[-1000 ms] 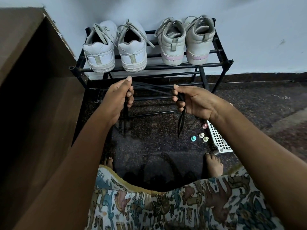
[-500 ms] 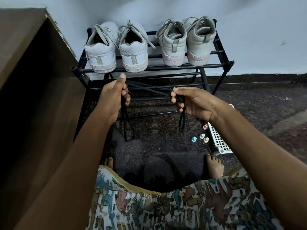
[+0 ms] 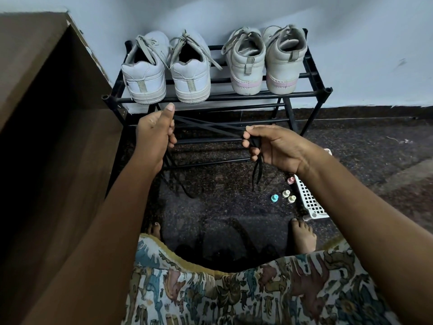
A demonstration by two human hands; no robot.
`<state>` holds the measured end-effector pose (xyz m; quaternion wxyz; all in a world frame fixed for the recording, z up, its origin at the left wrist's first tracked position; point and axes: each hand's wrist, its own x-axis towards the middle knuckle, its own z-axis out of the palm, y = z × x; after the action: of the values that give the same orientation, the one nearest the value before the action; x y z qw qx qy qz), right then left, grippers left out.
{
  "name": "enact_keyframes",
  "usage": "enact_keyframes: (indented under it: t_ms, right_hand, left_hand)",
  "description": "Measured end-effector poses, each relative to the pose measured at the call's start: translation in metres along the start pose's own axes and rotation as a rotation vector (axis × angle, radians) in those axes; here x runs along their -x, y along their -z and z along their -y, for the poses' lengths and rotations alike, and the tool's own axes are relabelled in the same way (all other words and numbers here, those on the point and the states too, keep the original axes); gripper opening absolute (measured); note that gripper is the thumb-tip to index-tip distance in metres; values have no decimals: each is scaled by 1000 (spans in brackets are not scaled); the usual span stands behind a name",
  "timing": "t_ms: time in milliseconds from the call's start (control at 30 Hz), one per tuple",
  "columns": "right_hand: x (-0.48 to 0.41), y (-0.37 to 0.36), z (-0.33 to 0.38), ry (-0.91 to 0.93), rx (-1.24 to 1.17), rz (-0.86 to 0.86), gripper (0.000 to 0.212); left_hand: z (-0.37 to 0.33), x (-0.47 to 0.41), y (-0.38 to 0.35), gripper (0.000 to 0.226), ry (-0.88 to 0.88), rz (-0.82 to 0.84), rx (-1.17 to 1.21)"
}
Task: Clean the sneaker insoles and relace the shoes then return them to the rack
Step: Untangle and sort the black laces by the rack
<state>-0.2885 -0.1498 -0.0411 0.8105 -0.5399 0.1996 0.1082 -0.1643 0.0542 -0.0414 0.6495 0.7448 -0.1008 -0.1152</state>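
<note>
We hold the thin black shoelace (image 3: 210, 129) taut, left hand (image 3: 153, 134) gripping, right hand (image 3: 274, 148) pinching, likely straightening it for relacing.

1. This is a room in a private home, at the place where the shoes are kept
2. In the upper middle, a low black shoe rack (image 3: 218, 98) stands against a plain pale wall (image 3: 351, 43), with two pairs of worn white sneakers (image 3: 191, 78) on its top shelf
3. The floor (image 3: 363, 148) is dark speckled stone, and a brown wooden cabinet (image 3: 46, 113) fills the left side
4. At the bottom, a bare foot (image 3: 303, 238) and a loose printed garment (image 3: 234, 296) show house clothing
5. A white plastic basket (image 3: 309, 202) lies on the floor at centre right
</note>
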Motion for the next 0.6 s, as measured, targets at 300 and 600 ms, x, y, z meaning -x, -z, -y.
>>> enact_keyframes:
  t_ms: [300,600]
  right_hand:
    - [3,1,3,-1,-12,-5,23]
    - [5,6,5,14,-28,-18,21]
  left_hand:
    - [2,-1,14,39,-264,-131,-429]
    - [-1,-8,14,36,31,-57,-44]
